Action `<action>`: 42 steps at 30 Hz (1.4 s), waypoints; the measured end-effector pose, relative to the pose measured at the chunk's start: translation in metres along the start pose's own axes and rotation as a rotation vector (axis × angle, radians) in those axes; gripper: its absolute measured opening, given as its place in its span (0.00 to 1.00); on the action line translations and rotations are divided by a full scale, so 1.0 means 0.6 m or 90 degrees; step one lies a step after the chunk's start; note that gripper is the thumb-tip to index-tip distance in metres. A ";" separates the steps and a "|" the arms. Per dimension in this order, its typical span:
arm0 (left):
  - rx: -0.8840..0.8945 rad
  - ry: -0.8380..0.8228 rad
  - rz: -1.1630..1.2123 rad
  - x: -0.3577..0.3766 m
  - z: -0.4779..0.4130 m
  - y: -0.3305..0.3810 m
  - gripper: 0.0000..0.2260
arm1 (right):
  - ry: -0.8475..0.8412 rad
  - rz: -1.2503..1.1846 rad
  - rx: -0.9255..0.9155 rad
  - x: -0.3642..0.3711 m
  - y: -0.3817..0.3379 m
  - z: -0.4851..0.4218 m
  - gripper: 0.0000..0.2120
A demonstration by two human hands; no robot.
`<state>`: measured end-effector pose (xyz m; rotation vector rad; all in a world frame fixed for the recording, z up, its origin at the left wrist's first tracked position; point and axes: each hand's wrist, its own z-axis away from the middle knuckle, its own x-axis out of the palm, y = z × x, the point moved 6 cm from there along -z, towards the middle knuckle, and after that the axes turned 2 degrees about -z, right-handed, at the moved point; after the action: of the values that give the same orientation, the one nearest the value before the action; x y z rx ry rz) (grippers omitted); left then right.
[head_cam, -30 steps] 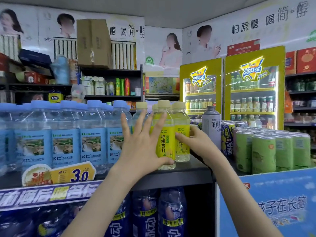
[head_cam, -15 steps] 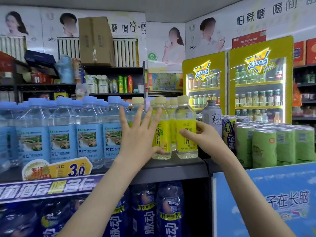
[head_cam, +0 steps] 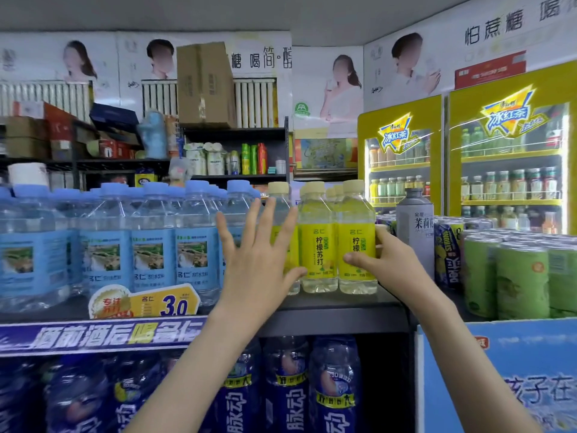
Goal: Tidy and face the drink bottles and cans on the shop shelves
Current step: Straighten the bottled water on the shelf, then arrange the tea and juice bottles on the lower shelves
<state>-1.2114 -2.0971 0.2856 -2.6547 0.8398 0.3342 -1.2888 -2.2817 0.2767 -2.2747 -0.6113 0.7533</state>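
Yellow-labelled lemon soda bottles stand at the right end of the dark shelf. My right hand grips the rightmost front bottle, thumb across its label and fingers behind. The bottle beside it faces forward; my left hand has its fingers spread straight, its thumb touching the base of that bottle. A third yellow bottle is mostly hidden behind the left hand's fingers. Blue-labelled water bottles fill the shelf to the left.
A grey bottle, a blue-yellow can and green cans crowd the display to the right. Dark blue bottles fill the shelf below. A price tag stands on the shelf edge. Yellow fridges stand behind.
My right hand has brought the rightmost yellow bottle forward, level with its neighbour and label facing out. The left hand stayed spread against the bottles. The view has shifted slightly.
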 end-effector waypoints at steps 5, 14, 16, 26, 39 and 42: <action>0.016 -0.033 -0.011 -0.001 0.018 -0.046 0.38 | 0.024 0.021 -0.001 0.009 -0.006 0.000 0.14; -0.008 -0.034 0.125 -0.011 0.068 -0.099 0.29 | 0.262 0.160 -0.126 0.070 -0.099 0.066 0.34; -0.033 -0.034 0.169 -0.022 0.090 -0.129 0.26 | 0.264 0.144 -0.208 0.122 -0.145 0.091 0.30; -0.246 -0.046 0.209 -0.078 0.250 -0.419 0.20 | 0.077 0.010 -0.217 0.452 -0.268 0.150 0.26; -0.184 -0.086 0.198 -0.065 0.355 -0.675 0.17 | 0.121 0.113 -0.146 0.713 -0.358 0.189 0.22; -0.168 -0.078 0.208 -0.066 0.380 -0.699 0.17 | 0.121 0.124 -0.193 0.759 -0.382 0.208 0.19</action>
<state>-1.0229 -1.6670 0.1916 -2.6882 1.2680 0.7265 -1.0898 -1.8016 0.2026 -2.6779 -0.4423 0.5526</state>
